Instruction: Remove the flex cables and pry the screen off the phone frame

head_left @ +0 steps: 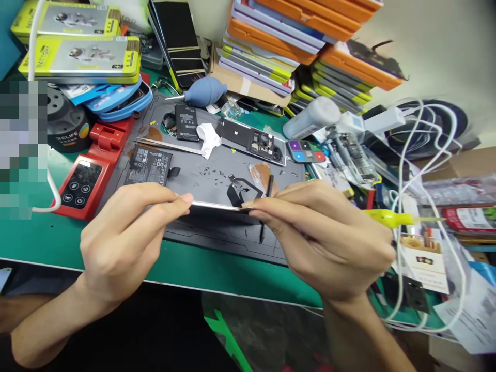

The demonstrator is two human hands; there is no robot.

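One thin silver-edged panel, held edge-on above the gray work mat!
Here's the left hand, thumb and index finger pinching the panel's left part; the right hand answers, thumb and fingertips pinching its right end. Just beyond the left hand lies a flat black battery, with metal tweezers behind it, and a slim black stick sits beside the right fingertips.
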